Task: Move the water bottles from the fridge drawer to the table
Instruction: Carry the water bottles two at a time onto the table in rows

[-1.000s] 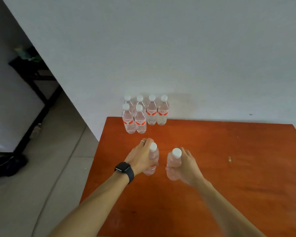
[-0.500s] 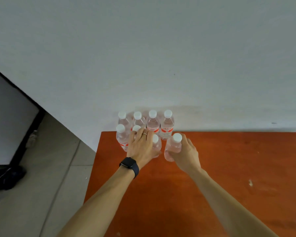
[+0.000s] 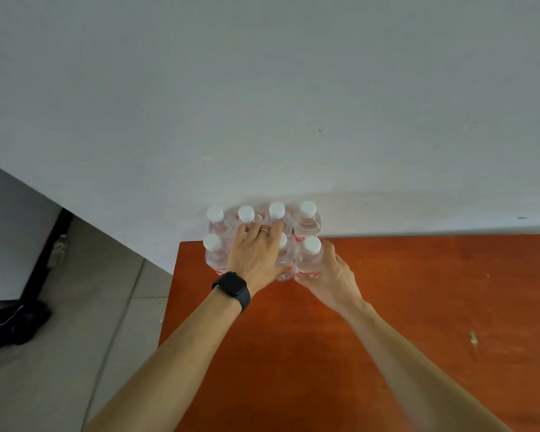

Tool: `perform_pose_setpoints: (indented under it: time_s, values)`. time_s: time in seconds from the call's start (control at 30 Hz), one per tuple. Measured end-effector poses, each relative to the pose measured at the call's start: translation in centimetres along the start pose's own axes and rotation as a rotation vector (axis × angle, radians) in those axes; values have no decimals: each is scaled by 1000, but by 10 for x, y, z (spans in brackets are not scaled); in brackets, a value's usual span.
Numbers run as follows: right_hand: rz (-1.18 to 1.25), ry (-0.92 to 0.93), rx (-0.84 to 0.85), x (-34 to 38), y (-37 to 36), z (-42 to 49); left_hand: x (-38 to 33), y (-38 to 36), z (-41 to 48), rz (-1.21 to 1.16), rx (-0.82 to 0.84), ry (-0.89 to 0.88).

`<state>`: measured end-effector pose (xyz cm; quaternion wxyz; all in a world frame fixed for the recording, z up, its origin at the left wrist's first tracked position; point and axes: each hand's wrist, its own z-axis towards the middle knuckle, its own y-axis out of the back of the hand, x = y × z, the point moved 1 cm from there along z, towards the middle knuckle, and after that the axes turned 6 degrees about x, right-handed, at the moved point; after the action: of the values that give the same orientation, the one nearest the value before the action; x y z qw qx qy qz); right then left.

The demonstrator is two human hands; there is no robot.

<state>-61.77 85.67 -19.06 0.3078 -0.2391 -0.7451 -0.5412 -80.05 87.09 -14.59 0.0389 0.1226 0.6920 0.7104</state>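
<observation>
Several clear water bottles with white caps stand in two rows at the back left corner of the orange table [image 3: 402, 307], against the wall. The back row [image 3: 307, 221] holds several bottles. One bottle stands at the front left [image 3: 214, 255]. My left hand [image 3: 256, 254], with a black watch on its wrist, reaches over the front row and holds a bottle [image 3: 285, 268] that it mostly hides. My right hand [image 3: 332, 275] grips the front right bottle [image 3: 310, 260] from its right side. Both held bottles stand upright on the table, touching the group.
A white wall [image 3: 293, 104] rises right behind the bottles. The table's left edge drops to a grey tiled floor [image 3: 91, 322]. A black bag-like thing [image 3: 13, 322] and a dark frame leg [image 3: 52, 241] are on the floor at far left.
Both hands carried their bottles forward from mid-table to the back corner and set them beside the standing group. The view has closed in on the wall.
</observation>
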Motion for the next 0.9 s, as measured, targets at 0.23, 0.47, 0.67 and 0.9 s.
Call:
perform_pose_setpoints:
  time_s: [0.23,0.47,0.67,0.9]
  values:
    - [13,21,-43,-3,-5,3,4,-1,7,2,54,-39]
    - [60,61,-101,-4,-11,-4,9,-5,5,-34,36,-54]
    - [95,6,-7,-5,-3,7,10,1,6,-55,40,-62]
    - [97,-22,0,-9,-4,7,7,6,7,-73,86,-79]
